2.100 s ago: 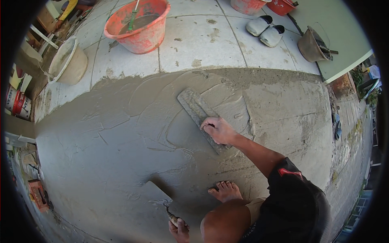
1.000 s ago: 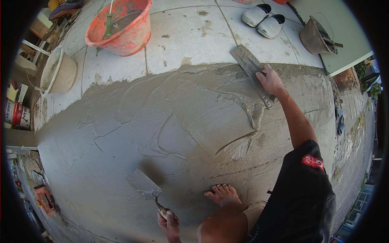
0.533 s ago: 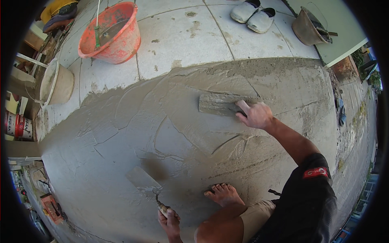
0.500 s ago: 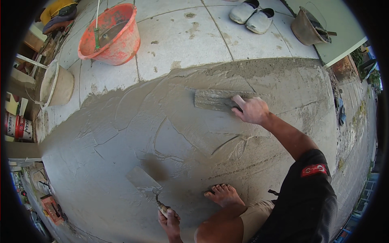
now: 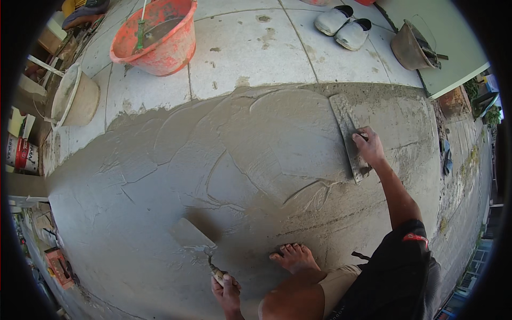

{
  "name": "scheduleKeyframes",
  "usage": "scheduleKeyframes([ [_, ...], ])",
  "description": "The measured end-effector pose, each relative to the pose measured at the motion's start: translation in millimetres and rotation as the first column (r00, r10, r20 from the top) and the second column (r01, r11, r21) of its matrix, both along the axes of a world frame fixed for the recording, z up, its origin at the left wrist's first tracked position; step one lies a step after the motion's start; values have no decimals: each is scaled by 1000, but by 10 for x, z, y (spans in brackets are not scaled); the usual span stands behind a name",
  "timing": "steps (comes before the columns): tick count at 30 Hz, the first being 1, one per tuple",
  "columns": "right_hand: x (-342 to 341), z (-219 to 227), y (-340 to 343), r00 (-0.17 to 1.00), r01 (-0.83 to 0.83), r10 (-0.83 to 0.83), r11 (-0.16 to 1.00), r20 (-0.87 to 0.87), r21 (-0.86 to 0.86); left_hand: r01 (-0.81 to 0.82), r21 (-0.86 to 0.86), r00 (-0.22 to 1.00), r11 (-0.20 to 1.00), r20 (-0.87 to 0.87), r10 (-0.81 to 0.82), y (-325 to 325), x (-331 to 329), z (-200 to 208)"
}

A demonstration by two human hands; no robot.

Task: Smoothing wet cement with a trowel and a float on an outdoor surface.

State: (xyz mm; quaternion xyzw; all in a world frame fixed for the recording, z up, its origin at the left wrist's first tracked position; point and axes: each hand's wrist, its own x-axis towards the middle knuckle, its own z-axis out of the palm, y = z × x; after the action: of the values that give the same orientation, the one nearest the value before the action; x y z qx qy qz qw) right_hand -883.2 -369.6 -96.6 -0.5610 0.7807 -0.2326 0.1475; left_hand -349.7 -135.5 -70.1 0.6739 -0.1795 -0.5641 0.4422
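Wet grey mortar (image 5: 256,154) covers the ground before me, smooth in places and ridged with curved tool marks. My right hand (image 5: 369,146) is closed on the handle of a long rectangular plastering trowel (image 5: 345,130), whose blade lies on the mortar's right part, its long side running away from me. Low in the view, my left hand (image 5: 226,290) grips the wooden handle of a pointing trowel (image 5: 193,234). That trowel's flat blade hovers over or rests on the mortar; I cannot tell which. My bare foot (image 5: 294,257) stands between the two hands.
An orange tub (image 5: 165,53) with a green-handled tool stands on pale tiles beyond the mortar. White slip-on shoes (image 5: 344,29) and a dirty bucket (image 5: 408,48) are far right. A pale bucket (image 5: 80,98) stands left. Another person (image 5: 85,10) shows at the far left.
My right hand has swept the plastering trowel to the right and turned its blade from crosswise to lengthwise. Smoother mortar lies behind it. The left hand has barely moved.
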Motion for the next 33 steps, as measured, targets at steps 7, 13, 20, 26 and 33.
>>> scheduleKeyframes([
  [7, 1283, 101, -413, 556, 313, -325, 935, 765, 170, 38, -31, 998, 999, 42, -37, -64, 6, 19],
  [13, 2845, -216, -1010, 937, -165, 204, 974, 283, -157, 21, -69, 1000, 997, 8, -21, -47, -33, 81],
  [20, 2709, 525, -1061, 982, -188, 175, 948, 74, 257, -1, -31, 998, 1000, 64, 3, 184, 61, 208],
  [26, 872, 15, -518, 975, 222, -222, 975, 19, 2, -76, -40, 996, 996, 43, 78, 243, 129, 5],
  [33, 898, -107, 114, 711, 416, -415, 899, 567, 137, -75, -44, 997, 996, -4, 75, 315, 121, -15],
])
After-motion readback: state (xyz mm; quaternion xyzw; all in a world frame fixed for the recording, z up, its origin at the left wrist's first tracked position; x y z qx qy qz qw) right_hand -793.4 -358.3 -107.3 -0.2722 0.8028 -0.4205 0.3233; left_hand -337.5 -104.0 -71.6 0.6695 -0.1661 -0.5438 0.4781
